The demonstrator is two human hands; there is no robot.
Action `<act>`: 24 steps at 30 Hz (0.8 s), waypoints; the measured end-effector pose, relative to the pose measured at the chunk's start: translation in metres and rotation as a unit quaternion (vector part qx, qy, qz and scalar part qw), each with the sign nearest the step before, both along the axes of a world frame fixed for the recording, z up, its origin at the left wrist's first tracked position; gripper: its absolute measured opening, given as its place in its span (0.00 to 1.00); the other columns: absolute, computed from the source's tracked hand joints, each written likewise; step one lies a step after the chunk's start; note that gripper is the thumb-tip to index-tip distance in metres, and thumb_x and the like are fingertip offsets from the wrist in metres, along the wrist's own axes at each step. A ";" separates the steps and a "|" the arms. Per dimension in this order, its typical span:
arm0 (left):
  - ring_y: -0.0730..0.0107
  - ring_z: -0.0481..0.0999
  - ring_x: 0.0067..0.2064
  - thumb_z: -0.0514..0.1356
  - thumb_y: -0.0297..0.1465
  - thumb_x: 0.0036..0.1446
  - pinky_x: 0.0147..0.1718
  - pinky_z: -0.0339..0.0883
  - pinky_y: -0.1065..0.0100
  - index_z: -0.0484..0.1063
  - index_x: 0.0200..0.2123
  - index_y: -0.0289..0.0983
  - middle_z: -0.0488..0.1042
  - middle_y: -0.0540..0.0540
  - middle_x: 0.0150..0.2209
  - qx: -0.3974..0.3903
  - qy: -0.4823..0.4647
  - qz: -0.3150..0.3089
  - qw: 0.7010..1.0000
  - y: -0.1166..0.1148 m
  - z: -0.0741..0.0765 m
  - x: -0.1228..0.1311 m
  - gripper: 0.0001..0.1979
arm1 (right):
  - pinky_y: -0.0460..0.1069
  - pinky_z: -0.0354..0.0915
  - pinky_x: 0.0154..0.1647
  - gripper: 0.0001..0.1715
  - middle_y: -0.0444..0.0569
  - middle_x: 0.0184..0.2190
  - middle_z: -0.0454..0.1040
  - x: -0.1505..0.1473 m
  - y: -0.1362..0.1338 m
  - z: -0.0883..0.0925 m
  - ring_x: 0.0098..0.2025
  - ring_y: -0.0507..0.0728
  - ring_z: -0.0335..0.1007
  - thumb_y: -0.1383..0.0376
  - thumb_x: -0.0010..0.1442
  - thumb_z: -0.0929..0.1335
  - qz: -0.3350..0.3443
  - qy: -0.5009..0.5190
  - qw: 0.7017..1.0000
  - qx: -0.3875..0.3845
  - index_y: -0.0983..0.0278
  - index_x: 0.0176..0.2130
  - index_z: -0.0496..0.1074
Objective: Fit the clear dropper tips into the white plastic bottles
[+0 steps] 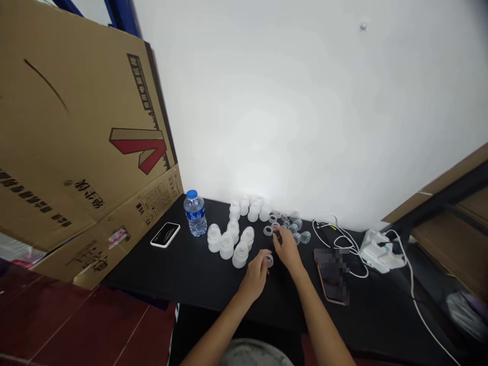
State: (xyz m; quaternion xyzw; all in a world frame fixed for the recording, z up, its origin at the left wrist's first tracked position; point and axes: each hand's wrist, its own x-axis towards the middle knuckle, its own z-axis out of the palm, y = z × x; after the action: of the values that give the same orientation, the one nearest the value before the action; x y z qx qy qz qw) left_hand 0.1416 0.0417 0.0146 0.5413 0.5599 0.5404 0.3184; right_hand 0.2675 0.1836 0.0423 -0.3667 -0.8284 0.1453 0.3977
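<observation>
My left hand [256, 274] is closed in a pinch on a translucent ring [269, 261] above the black table. Just right of it, my right hand [286, 246] reaches forward with its fingertips drawn together at another translucent ring [275, 226]. A further loose ring [268, 231] lies beside those fingertips. Behind the right hand is a group of clear, nipple-shaped soft pieces [305, 237]. To the left of my hands stand several white, bottle-like pieces with narrower tops [226, 246], and more such white pieces [253, 211] stand by the wall.
A water bottle [195, 216] with a blue cap and a white-framed device [165, 235] are at the left, beside a large cardboard box [76, 127]. Right of my arm lie a phone [331, 277], white cables [353, 246] and a white power strip [381, 251]. A white wall borders the table [168, 274].
</observation>
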 end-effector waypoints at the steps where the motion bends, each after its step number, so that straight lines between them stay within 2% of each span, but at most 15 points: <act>1: 0.63 0.79 0.34 0.45 0.41 0.78 0.43 0.74 0.60 0.74 0.59 0.41 0.79 0.46 0.37 0.002 0.001 -0.002 1.000 -0.001 0.002 0.000 0.21 | 0.63 0.71 0.55 0.23 0.58 0.47 0.79 -0.006 0.008 0.005 0.47 0.67 0.75 0.62 0.73 0.64 -0.001 -0.026 1.000 0.016 0.61 0.63 0.73; 4: 0.62 0.80 0.39 0.47 0.41 0.78 0.47 0.75 0.59 0.73 0.60 0.42 0.80 0.43 0.44 0.004 -0.003 -0.018 1.000 -0.006 0.009 -0.001 0.20 | 0.65 0.69 0.57 0.28 0.59 0.46 0.75 -0.028 0.028 0.018 0.50 0.70 0.71 0.63 0.72 0.63 -0.036 -0.079 0.995 0.044 0.61 0.68 0.70; 7: 0.60 0.80 0.44 0.48 0.42 0.78 0.50 0.74 0.58 0.72 0.61 0.42 0.80 0.42 0.49 0.008 -0.007 -0.033 0.999 -0.010 0.016 -0.002 0.19 | 0.64 0.69 0.56 0.29 0.59 0.45 0.74 -0.049 0.048 0.025 0.48 0.69 0.71 0.62 0.70 0.66 -0.063 -0.087 0.994 0.032 0.61 0.67 0.71; 10: 0.59 0.80 0.45 0.46 0.42 0.79 0.51 0.74 0.57 0.73 0.57 0.42 0.79 0.43 0.47 0.016 -0.003 -0.026 1.000 -0.011 0.018 -0.001 0.20 | 0.61 0.70 0.52 0.22 0.54 0.36 0.76 -0.059 0.065 0.030 0.41 0.67 0.73 0.59 0.66 0.69 -0.041 -0.014 0.998 -0.052 0.61 0.57 0.77; 12: 0.59 0.79 0.46 0.46 0.42 0.79 0.51 0.73 0.57 0.74 0.54 0.42 0.78 0.43 0.45 0.028 0.005 -0.020 0.999 -0.011 0.016 0.000 0.19 | 0.59 0.71 0.47 0.16 0.49 0.29 0.76 -0.057 0.071 0.032 0.36 0.65 0.75 0.54 0.65 0.70 -0.020 0.038 0.994 -0.103 0.60 0.48 0.78; 13: 0.59 0.79 0.46 0.46 0.41 0.79 0.52 0.74 0.56 0.74 0.55 0.43 0.78 0.43 0.46 0.033 0.007 -0.016 0.999 -0.011 0.013 0.001 0.18 | 0.58 0.72 0.44 0.16 0.47 0.27 0.76 -0.053 0.070 0.032 0.34 0.65 0.75 0.51 0.66 0.69 -0.015 0.051 0.992 -0.112 0.59 0.44 0.77; 14: 0.59 0.80 0.47 0.48 0.41 0.79 0.52 0.74 0.55 0.73 0.57 0.43 0.78 0.43 0.48 0.037 0.007 -0.011 0.999 -0.010 0.009 0.002 0.17 | 0.57 0.72 0.41 0.18 0.48 0.26 0.77 -0.048 0.068 0.031 0.33 0.65 0.76 0.48 0.67 0.68 -0.012 0.063 0.991 -0.116 0.59 0.42 0.76; 16: 0.59 0.81 0.47 0.53 0.39 0.77 0.52 0.76 0.54 0.68 0.63 0.44 0.78 0.41 0.53 0.045 -0.001 0.008 0.999 -0.007 -0.001 0.005 0.17 | 0.56 0.73 0.35 0.25 0.52 0.32 0.82 -0.031 0.055 0.024 0.33 0.64 0.79 0.42 0.69 0.65 -0.005 0.099 0.986 -0.136 0.60 0.45 0.74; 18: 0.58 0.81 0.48 0.59 0.36 0.72 0.50 0.78 0.54 0.64 0.65 0.43 0.77 0.40 0.56 0.063 -0.005 0.037 0.997 -0.004 -0.010 0.009 0.21 | 0.55 0.74 0.32 0.28 0.56 0.41 0.85 -0.010 0.036 0.013 0.34 0.64 0.81 0.41 0.64 0.71 0.026 0.214 0.952 -0.218 0.59 0.49 0.74; 20: 0.56 0.81 0.52 0.63 0.33 0.68 0.49 0.79 0.54 0.63 0.64 0.43 0.76 0.39 0.56 0.091 0.003 0.057 0.994 -0.002 -0.015 0.012 0.24 | 0.56 0.77 0.36 0.29 0.59 0.50 0.85 0.011 0.012 -0.002 0.39 0.65 0.83 0.43 0.63 0.75 0.035 0.276 0.926 -0.257 0.59 0.52 0.73; 24: 0.56 0.80 0.55 0.62 0.30 0.69 0.49 0.79 0.55 0.68 0.60 0.43 0.76 0.39 0.58 0.135 0.039 0.034 0.990 -0.004 -0.008 0.011 0.18 | 0.61 0.79 0.50 0.31 0.61 0.55 0.83 0.034 -0.039 -0.022 0.46 0.67 0.85 0.49 0.58 0.80 0.063 0.321 0.894 -0.306 0.58 0.54 0.72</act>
State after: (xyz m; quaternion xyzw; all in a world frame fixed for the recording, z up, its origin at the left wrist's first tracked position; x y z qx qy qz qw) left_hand 0.1522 0.0381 0.0061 0.5803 0.5122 0.6000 0.2020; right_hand 0.3015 0.1445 0.0199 -0.3507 -0.5921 0.5257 0.5000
